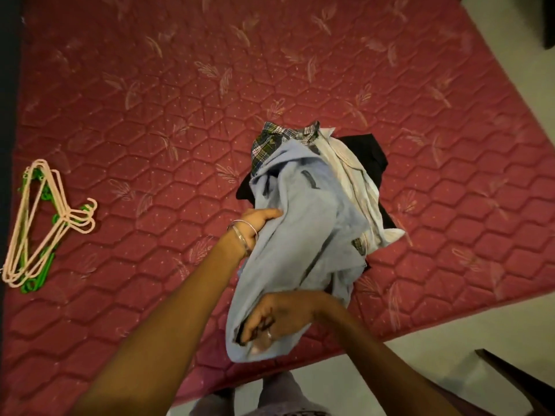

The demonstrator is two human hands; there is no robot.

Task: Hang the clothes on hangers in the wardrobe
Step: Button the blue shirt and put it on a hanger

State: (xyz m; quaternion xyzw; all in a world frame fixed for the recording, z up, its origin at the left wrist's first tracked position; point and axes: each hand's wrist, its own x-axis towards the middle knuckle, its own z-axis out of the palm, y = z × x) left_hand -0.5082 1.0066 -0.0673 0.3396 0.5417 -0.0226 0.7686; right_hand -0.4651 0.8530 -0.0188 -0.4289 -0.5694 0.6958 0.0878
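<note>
Currently both hands grip the light blue garment [297, 235] over the bed [150, 100], left hand [258, 226] high, right hand [270, 322] low, its long axis running near-to-far; hangers [39, 226] lie well left, nearer the left hand.

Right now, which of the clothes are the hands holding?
The light blue shirt. Both the left hand and right hand grip it; the checked, white and black ones lie underneath.
</note>
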